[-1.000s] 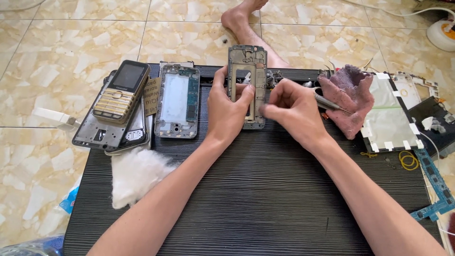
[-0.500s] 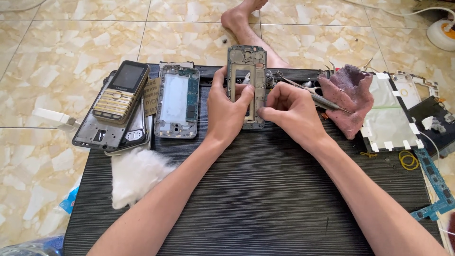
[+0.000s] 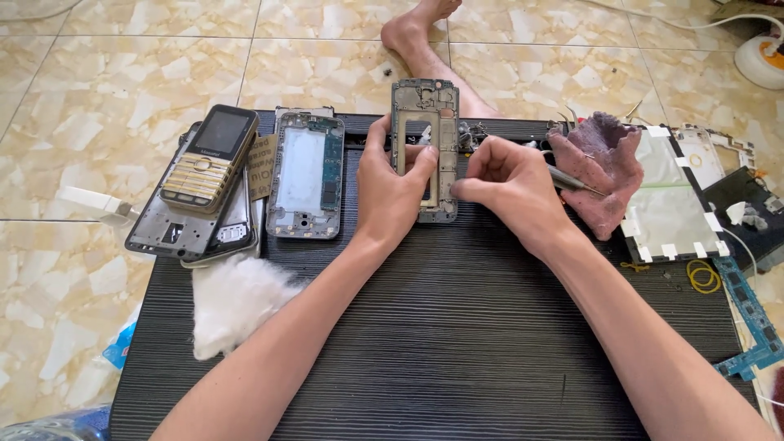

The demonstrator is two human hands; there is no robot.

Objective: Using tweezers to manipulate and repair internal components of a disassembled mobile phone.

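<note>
Left hand [image 3: 390, 189] clamps phone frame [image 3: 425, 147] flat; right hand [image 3: 508, 189] pinches tweezers [image 3: 572, 181], tip at frame's 4 o'clock edge; work gently.

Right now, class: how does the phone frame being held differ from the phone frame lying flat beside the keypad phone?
The held phone frame is gripped by the left hand and touched at its edge by the right hand; the flat phone frame lies untouched. The held one has an open cut-out; the flat one is filled with a pale panel. Both are upright rectangles on the black table.
</note>
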